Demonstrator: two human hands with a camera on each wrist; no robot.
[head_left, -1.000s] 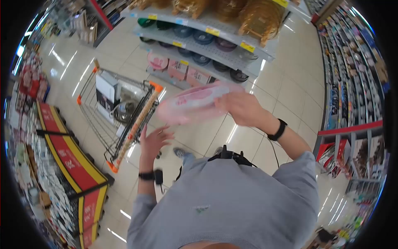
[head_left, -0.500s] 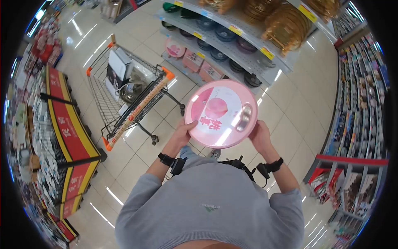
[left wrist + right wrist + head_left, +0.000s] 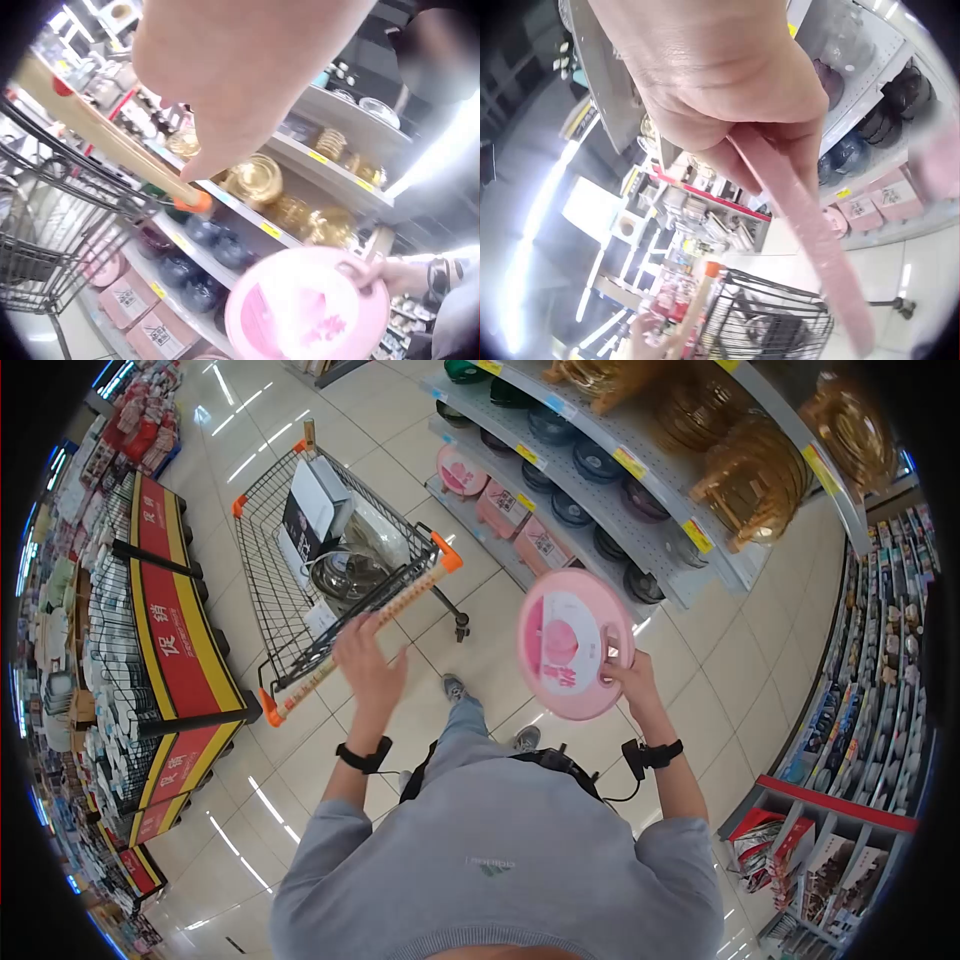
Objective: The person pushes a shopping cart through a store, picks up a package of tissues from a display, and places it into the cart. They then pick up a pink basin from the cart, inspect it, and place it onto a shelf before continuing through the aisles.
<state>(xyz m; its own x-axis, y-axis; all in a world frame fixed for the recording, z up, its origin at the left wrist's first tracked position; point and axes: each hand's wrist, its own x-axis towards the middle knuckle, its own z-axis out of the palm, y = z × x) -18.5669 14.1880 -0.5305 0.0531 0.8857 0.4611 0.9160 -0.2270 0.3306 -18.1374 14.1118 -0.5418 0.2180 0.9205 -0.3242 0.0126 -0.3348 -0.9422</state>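
A round pink cutting board (image 3: pixel 560 645) with a printed label hangs in front of the body on the right side. My right hand (image 3: pixel 632 682) grips it at the handle hole near its rim, thumb on the labelled face. In the right wrist view the board (image 3: pixel 810 232) appears edge-on between thumb and fingers. My left hand (image 3: pixel 368 668) holds nothing; its fingers are extended close to the wooden-coloured handle (image 3: pixel 412 592) of a shopping cart. In the left wrist view the hand (image 3: pixel 225 82) overlaps the cart handle (image 3: pixel 112 135).
The wire cart (image 3: pixel 262 530) carries a white-and-black box (image 3: pixel 318 498) and a round metal item (image 3: pixel 348 572). Shelves (image 3: pixel 560 435) of glassware and pink boxes stand ahead. A red-yellow promotion stand (image 3: pixel 170 620) lines the left, a stocked shelf (image 3: pixel 870 660) the right.
The board was raised by the right hand, then held in both hands with its label up. Now the left hand has let go and moved left toward the cart handle, while the right keeps the board.
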